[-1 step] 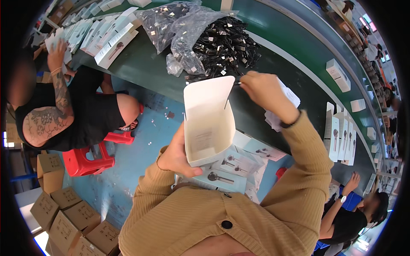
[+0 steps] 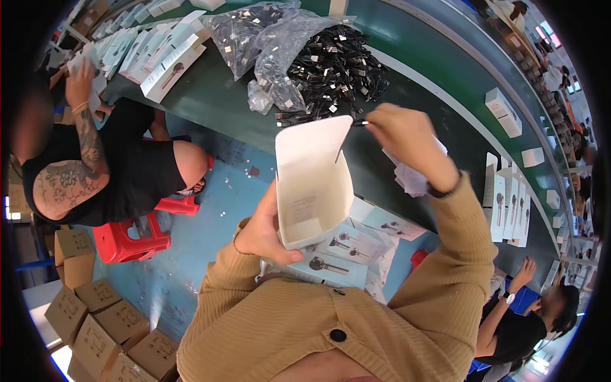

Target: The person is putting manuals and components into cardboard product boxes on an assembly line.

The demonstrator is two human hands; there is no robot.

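My left hand [image 2: 262,230] grips an open white carton [image 2: 312,191] from its left side and lower edge, its mouth tilted up toward me and its flap raised. Printed lines show on an inner wall. Beyond the carton's right edge, my right hand [image 2: 402,134] pinches a short black cable [image 2: 359,123] by one end; part of it may be hidden behind the flap. A heap of similar black cables [image 2: 337,70] lies just beyond on the green table, beside clear plastic bags [image 2: 254,38]. White paper sheets [image 2: 410,178] rest under my right wrist.
Printed boxes [image 2: 334,266] lie in front of my body. More cartons stand at the table's left [image 2: 172,73] and right [image 2: 506,204]. A co-worker [image 2: 105,172] sits at left by a red stool [image 2: 133,239]; another person [image 2: 515,325] is at right. Brown cardboard boxes [image 2: 95,337] sit lower left.
My right hand has shifted a little to the right with the cable, so more of the cable shows between the fingers and the flap. The carton has moved very slightly right.
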